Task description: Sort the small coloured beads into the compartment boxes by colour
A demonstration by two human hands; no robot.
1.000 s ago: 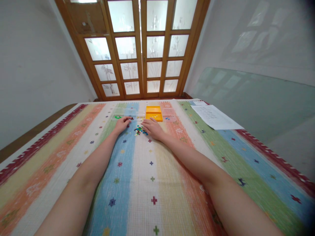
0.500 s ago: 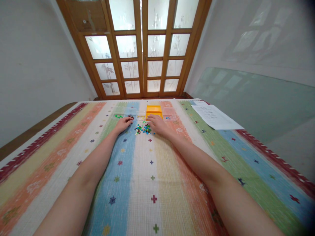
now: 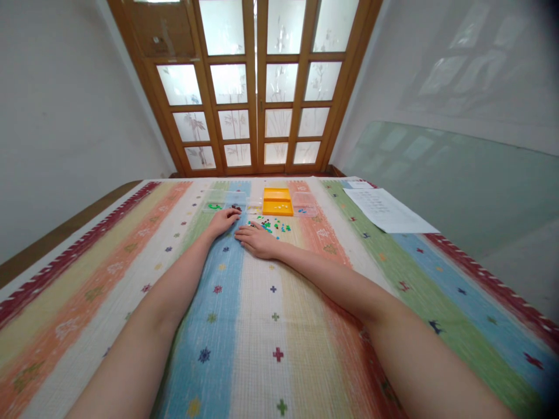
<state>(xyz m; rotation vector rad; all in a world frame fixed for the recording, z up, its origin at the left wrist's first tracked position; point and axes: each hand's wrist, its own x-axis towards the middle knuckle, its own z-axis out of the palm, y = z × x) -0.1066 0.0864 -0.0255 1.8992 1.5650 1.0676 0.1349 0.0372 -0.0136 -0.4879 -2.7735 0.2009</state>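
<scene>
Small loose pieces in green, blue, dark red and white point(image 3: 276, 226) lie scattered on the striped cloth. My right hand point(image 3: 257, 240) rests low over the near left part of them, its fingers stretched out to the left and covering some. To its left and slightly farther back, my left hand point(image 3: 223, 222) lies with loosely bent fingers, nothing visible in them. Its fingertips are close to a clear plastic box point(image 3: 223, 198) holding green pieces point(image 3: 214, 206) and dark red pieces point(image 3: 236, 208). Behind the scatter stands an open yellow box point(image 3: 277, 199) with several white pieces inside.
Right of the yellow box is another clear box point(image 3: 304, 201) with blue pieces. Printed white paper sheets point(image 3: 391, 210) lie at the table's right. The striped tablecloth point(image 3: 255, 349) spreads toward me. Beyond the table stand glazed wooden doors point(image 3: 257, 107).
My right hand has moved left and toward me, from the yellow box's front edge to the pieces' near left side. White pieces in the yellow box are now uncovered. My left hand has barely moved.
</scene>
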